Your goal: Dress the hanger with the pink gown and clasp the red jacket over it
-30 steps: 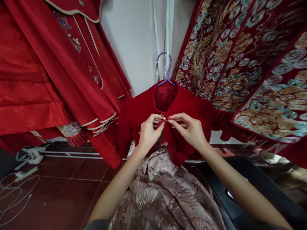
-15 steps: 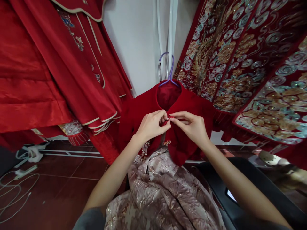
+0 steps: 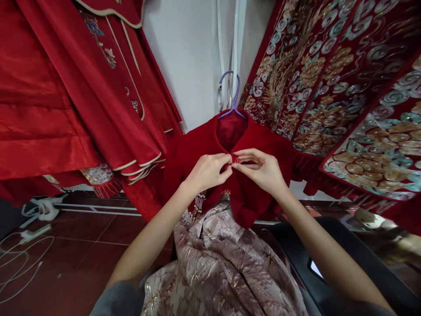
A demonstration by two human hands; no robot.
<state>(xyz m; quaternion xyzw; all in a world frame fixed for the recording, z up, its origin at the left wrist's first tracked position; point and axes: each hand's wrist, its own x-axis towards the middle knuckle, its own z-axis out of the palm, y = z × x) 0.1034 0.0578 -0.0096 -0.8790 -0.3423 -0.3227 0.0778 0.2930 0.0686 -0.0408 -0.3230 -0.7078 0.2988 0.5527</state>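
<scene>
The left hand (image 3: 207,173) and right hand (image 3: 263,171) pinch the neck of the red jacket (image 3: 194,151) mid-frame, and their fingers mostly hide the tiny thing (image 3: 235,160) there. The purple hanger (image 3: 236,93) goes down inside the jacket, out of sight. The red robes (image 3: 49,109) at upper left and the shiny cloth (image 3: 223,272) at the bottom run off the edges

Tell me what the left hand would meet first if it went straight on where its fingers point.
The left hand pinches the red jacket at its neck closure, so that cloth comes first; just beyond, probably the right hand, almost touching.
</scene>
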